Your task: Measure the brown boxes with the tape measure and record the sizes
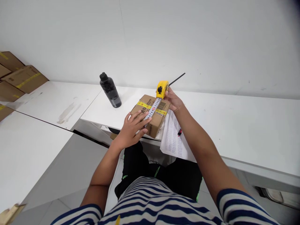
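Note:
A small brown cardboard box (142, 109) with yellow printed tape lies on the white table in front of me. Across its top runs the silver blade of a yellow tape measure (162, 89), pulled out toward me. My right hand (173, 99) grips the tape measure's case at the box's far edge; some of its fingers are hidden behind it. My left hand (132, 129) rests on the near left part of the box. Its fingers reach over the top, with the index finger and thumb around the blade's near end. The blade's tip is partly hidden there.
Printed papers (172, 137) with a small red and black item (179, 132) lie right of the box. A dark bottle (110, 90) stands behind left. A black strap (177, 79) sticks up past the tape measure. Cardboard boxes (27, 79) are stacked far left.

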